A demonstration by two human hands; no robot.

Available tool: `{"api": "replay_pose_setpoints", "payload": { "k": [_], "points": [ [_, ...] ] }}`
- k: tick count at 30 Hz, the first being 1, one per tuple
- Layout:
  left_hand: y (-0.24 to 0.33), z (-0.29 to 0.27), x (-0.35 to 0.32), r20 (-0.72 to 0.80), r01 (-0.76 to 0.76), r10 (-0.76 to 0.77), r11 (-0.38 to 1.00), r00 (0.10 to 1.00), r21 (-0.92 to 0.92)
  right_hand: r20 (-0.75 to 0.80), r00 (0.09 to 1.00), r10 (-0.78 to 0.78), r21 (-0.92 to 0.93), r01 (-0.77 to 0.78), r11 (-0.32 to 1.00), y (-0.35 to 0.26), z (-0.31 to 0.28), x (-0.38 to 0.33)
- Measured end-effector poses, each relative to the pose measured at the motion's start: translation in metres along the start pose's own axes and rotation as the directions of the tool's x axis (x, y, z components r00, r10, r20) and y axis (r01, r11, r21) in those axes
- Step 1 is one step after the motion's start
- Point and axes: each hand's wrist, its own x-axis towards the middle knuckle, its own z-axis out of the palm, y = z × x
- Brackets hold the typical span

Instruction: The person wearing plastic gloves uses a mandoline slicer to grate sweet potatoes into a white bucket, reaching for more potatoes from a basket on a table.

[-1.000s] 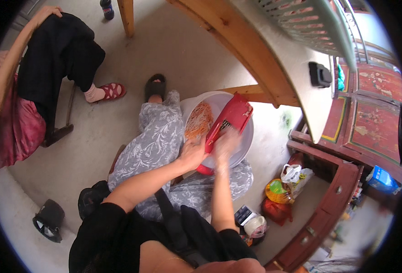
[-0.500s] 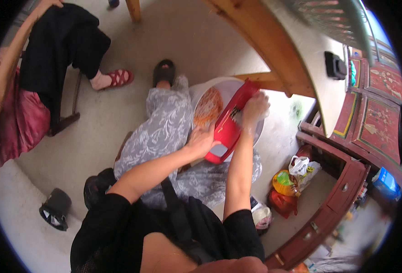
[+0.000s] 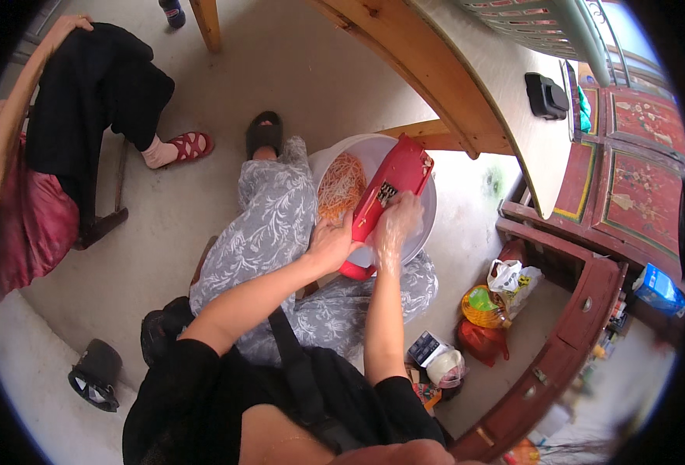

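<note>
A red grater [image 3: 403, 164] rests slantwise across a white tub [image 3: 430, 208] set between my knees. My left hand [image 3: 331, 243] grips the grater near its lower end. In a clear plastic glove, my right hand [image 3: 399, 223] is curled against the grater beside its dark blade section. The fingers are closed, and whatever they may hold is hidden. Orange and whitish shreds [image 3: 341, 186] lie in the tub, left of the grater.
A wooden table [image 3: 466, 101] overhangs the tub at upper right; a black case [image 3: 546, 96] lies on it. Bags and a yellow oil bottle [image 3: 485, 307] stand at right by a red cabinet [image 3: 567, 341]. Another person's sandalled foot [image 3: 190, 146] is at left.
My right hand has moved down along the grater, toward me. The grater has tilted, its face now turned differently. My left hand still grips it.
</note>
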Motion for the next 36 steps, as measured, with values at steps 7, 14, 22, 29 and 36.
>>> {"api": "replay_pose_setpoints", "payload": {
  "k": [7,14,22,29,36],
  "points": [
    [-0.001,0.010,-0.004,-0.073,-0.064,0.063,0.998,0.995,-0.007,0.026,0.998,0.065,0.066,-0.067,0.996,0.011,0.018,0.039],
    [-0.009,0.020,0.004,-0.194,-0.079,0.109,0.984,0.975,0.157,-0.104,0.978,-0.182,0.060,0.189,0.980,0.001,0.023,0.022],
    [-0.007,0.008,0.001,-0.034,-0.017,0.018,0.999,0.999,0.047,0.119,0.975,-0.187,0.042,0.184,0.982,-0.013,-0.003,-0.033],
    [-0.002,0.010,-0.007,-0.019,-0.080,0.081,0.996,0.997,0.041,0.091,0.996,0.014,-0.070,-0.007,0.998,-0.007,0.006,0.055],
    [-0.003,0.011,0.005,-0.012,-0.043,0.044,0.998,0.999,0.042,0.146,0.986,-0.080,-0.015,0.083,0.996,-0.019,0.007,0.010]
  ]
}}
